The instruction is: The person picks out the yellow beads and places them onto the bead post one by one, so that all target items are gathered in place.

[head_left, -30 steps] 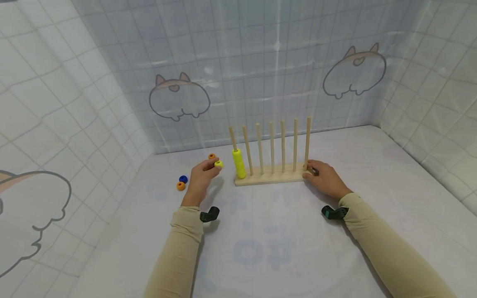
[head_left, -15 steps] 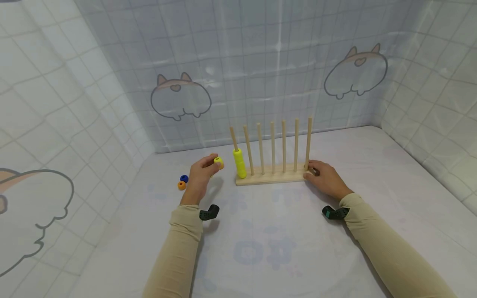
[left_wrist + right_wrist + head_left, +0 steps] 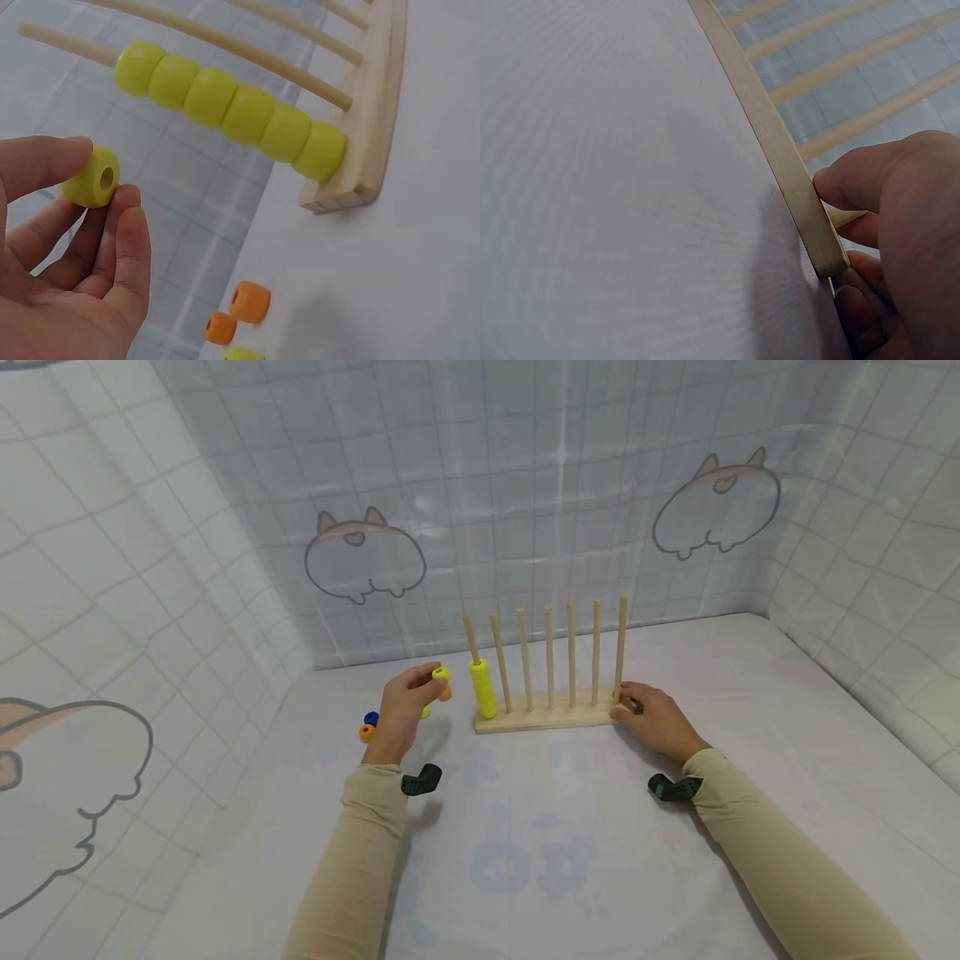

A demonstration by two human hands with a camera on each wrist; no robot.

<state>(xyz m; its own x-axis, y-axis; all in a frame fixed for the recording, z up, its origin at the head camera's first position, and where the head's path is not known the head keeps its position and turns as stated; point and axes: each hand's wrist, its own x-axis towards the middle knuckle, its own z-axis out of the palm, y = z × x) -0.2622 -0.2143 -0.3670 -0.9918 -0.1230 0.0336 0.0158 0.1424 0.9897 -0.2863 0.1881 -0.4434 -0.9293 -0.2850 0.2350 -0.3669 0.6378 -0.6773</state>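
My left hand (image 3: 402,714) pinches a yellow bead (image 3: 91,180) between thumb and fingertips, its hole showing in the left wrist view. It is raised just left of a wooden peg rack (image 3: 555,720) with several upright pegs in a row. On the rack's leftmost peg sits a stack of several yellow beads (image 3: 483,689); bare wood shows above them. The other pegs carry no beads. My right hand (image 3: 657,723) grips the right end of the rack's base, thumb on the near side and fingers curled round the end, partly hidden in the right wrist view.
Orange beads (image 3: 250,301) and a yellow bead (image 3: 244,354) lie on the white-covered table near the left hand. Farther left, a blue bead (image 3: 371,718) lies beside another orange bead (image 3: 366,732). A tile-patterned sheet (image 3: 495,510) hangs behind the rack.
My left hand has lifted a little with the yellow bead, and a loose yellow bead now shows below it. The right hand and rack have stayed in place.
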